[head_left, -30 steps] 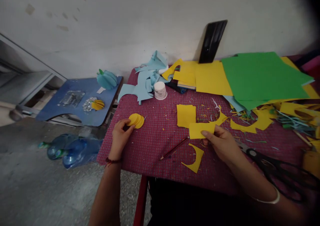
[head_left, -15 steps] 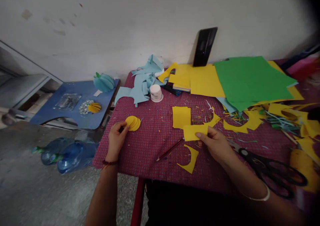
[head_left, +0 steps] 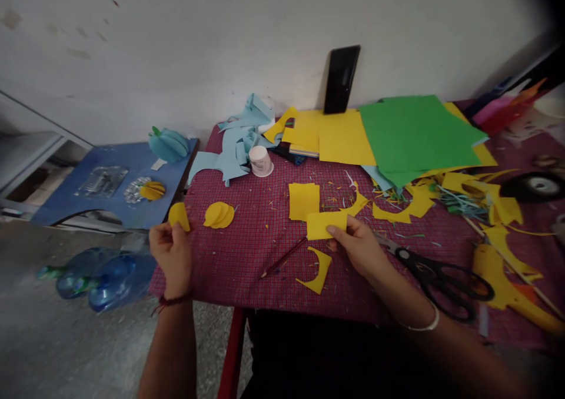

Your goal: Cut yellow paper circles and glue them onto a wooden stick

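My left hand (head_left: pixel 170 253) is closed on a small yellow paper circle (head_left: pixel 179 215), held up just off the table's left edge. A stack of yellow paper circles (head_left: pixel 219 215) lies on the red checked tablecloth (head_left: pixel 256 252) to its right. My right hand (head_left: pixel 359 247) pinches a yellow paper rectangle (head_left: pixel 324 224) near the table's middle. Below it lie a pencil (head_left: pixel 283 257) and a curved yellow offcut (head_left: pixel 316 270). A yellow paper square (head_left: pixel 303 200) rests just behind the rectangle.
Black scissors (head_left: pixel 435 272) lie right of my right hand. Green sheets (head_left: pixel 415 131) and yellow sheets (head_left: pixel 342 137), light-blue scraps (head_left: pixel 236 146), a paper cup (head_left: pixel 260 161) and a leaning phone (head_left: pixel 341 79) fill the back. A blue low table (head_left: pixel 106 196) and water bottles (head_left: pixel 103 272) stand left.
My left hand has lifted one yellow circle off the stack and drawn it left, past the table edge. The right hand still holds the rectangle. The view has shifted right.
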The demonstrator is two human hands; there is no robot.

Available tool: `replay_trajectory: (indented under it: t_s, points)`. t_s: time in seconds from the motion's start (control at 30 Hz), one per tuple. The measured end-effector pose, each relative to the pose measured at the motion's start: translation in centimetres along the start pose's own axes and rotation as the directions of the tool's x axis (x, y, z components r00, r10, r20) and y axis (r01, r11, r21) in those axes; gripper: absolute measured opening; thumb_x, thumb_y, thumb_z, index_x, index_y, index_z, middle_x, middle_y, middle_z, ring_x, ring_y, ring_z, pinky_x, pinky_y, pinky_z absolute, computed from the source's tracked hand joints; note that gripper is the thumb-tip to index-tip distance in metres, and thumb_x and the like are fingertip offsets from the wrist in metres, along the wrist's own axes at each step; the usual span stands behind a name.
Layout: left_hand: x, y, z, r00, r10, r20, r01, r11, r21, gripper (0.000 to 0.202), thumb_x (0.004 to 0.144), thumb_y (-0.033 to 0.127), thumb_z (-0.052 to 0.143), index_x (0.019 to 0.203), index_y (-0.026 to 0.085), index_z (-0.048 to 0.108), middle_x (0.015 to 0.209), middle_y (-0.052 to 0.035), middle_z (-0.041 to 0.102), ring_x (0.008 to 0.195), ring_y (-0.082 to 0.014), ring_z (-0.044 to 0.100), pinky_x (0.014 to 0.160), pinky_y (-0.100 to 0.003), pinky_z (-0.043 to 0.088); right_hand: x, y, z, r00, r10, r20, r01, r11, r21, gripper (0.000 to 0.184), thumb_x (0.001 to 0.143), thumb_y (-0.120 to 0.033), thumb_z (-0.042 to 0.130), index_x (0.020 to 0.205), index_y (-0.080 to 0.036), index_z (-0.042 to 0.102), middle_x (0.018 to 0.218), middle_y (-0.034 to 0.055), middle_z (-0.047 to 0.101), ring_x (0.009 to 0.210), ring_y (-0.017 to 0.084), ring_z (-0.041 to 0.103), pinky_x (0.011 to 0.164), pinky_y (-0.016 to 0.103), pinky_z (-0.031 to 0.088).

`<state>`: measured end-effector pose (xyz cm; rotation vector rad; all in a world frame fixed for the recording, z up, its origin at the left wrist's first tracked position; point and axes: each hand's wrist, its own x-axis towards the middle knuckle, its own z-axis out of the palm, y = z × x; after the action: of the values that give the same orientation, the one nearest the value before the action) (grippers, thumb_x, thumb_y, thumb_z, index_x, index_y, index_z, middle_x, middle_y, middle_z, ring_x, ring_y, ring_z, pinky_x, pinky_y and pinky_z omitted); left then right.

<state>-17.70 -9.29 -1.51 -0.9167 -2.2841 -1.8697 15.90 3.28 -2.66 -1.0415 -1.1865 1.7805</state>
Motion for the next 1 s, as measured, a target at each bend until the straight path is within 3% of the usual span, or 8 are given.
replay_trajectory:
  t_s: [0.13, 0.3, 0.37, 0.6, 0.7, 0.8, 0.9, 1.0]
  points:
    - [-4.7, 4.6, 0.6, 0.945, -0.217, 0.246, 0.303, 0.862, -0.406, 0.021, 0.074, 0.018, 0.066, 0.079, 0.022, 0.046, 0.075, 0.0044, 0.064, 0.062, -0.0118, 0.064, 0.064, -0.026, 0.051, -0.4, -0.3, 0.1, 1.000, -0.013, 0.018, 0.013, 1.000, -0.019, 0.019, 0.073, -0.034, 0.072, 0.079, -0.018, 0.062, 0.055, -0.0057, 0.056, 0.046, 0.009, 0.048, 0.046, 0.022, 0.040]
    - [-11.5, 8.6, 2.6, 0.763, -0.289, 0.577, 0.590, 0.676, -0.441, 0.015, 0.074, 0.014, 0.066, 0.074, 0.019, 0.052, 0.096, -0.0028, 0.067, 0.087, -0.0160, 0.066, 0.073, -0.026, 0.050, -1.1, 0.0, 0.1, 0.996, -0.007, 0.093, 0.006, 1.000, 0.014, 0.015, 0.077, -0.030, 0.070, 0.085, -0.019, 0.064, 0.063, -0.0047, 0.059, 0.048, 0.008, 0.048, 0.048, 0.021, 0.040]
    - [-13.6, 9.5, 3.3, 0.723, -0.267, 0.637, 0.615, 0.670, -0.416, 0.012, 0.075, 0.012, 0.064, 0.074, 0.019, 0.054, 0.096, -0.0036, 0.067, 0.086, -0.0157, 0.065, 0.073, -0.027, 0.050, -1.4, 0.2, 0.2, 0.992, 0.008, 0.124, -0.012, 1.000, 0.026, 0.014, 0.079, -0.030, 0.069, 0.085, -0.019, 0.064, 0.062, -0.0046, 0.059, 0.048, 0.008, 0.049, 0.048, 0.021, 0.041]
    - [-17.9, 11.0, 4.0, 0.621, -0.207, 0.756, 0.586, 0.763, -0.273, 0.021, 0.071, 0.006, 0.065, 0.085, 0.021, 0.066, 0.095, -0.0034, 0.066, 0.091, -0.0169, 0.062, 0.079, -0.028, 0.049, -2.7, 0.3, 0.9, 0.977, 0.092, 0.195, -0.097, 0.995, 0.016, 0.017, 0.079, -0.033, 0.068, 0.086, -0.020, 0.061, 0.055, -0.0046, 0.060, 0.047, 0.011, 0.053, 0.049, 0.023, 0.043]
    - [-18.8, 10.4, 3.7, 0.586, -0.275, 0.763, 0.642, 0.731, -0.229, 0.006, 0.074, 0.016, 0.068, 0.073, 0.021, 0.066, 0.103, -0.0049, 0.065, 0.095, -0.0193, 0.061, 0.078, -0.029, 0.049, -2.9, -0.1, 0.9, 0.981, 0.071, 0.179, -0.072, 0.997, -0.003, 0.017, 0.078, -0.034, 0.068, 0.084, -0.020, 0.061, 0.056, -0.0043, 0.060, 0.050, 0.012, 0.054, 0.052, 0.024, 0.044]
    - [-19.2, 9.6, 3.0, 0.563, -0.339, 0.754, 0.700, 0.680, -0.216, 0.004, 0.074, 0.021, 0.071, 0.072, 0.024, 0.068, 0.092, -0.0035, 0.065, 0.081, -0.0172, 0.062, 0.070, -0.028, 0.049, -2.9, -0.6, 0.7, 0.991, 0.032, 0.129, -0.031, 0.999, -0.009, 0.017, 0.073, -0.034, 0.070, 0.079, -0.021, 0.063, 0.064, -0.0029, 0.062, 0.057, 0.013, 0.056, 0.056, 0.025, 0.045]
    - [-19.0, 9.7, 2.4, 0.556, -0.337, 0.760, 0.720, 0.652, -0.238, 0.007, 0.072, 0.021, 0.072, 0.067, 0.023, 0.068, 0.078, -0.0013, 0.061, 0.067, -0.0131, 0.057, 0.060, -0.024, 0.045, -3.0, -0.8, 0.5, 0.994, 0.013, 0.111, -0.014, 1.000, 0.008, 0.016, 0.070, -0.034, 0.070, 0.076, -0.020, 0.064, 0.071, -0.0010, 0.065, 0.064, 0.015, 0.057, 0.062, 0.028, 0.046]
    - [-18.3, 10.1, 2.1, 0.549, -0.323, 0.771, 0.740, 0.617, -0.269, 0.006, 0.067, 0.026, 0.075, 0.069, 0.022, 0.071, 0.078, -0.0030, 0.060, 0.068, -0.0142, 0.056, 0.058, -0.024, 0.044, -3.0, -0.6, 0.4, 0.994, 0.014, 0.104, -0.020, 0.998, 0.054, 0.017, 0.069, -0.033, 0.071, 0.078, -0.020, 0.064, 0.075, -0.0007, 0.066, 0.069, 0.016, 0.058, 0.066, 0.029, 0.047]
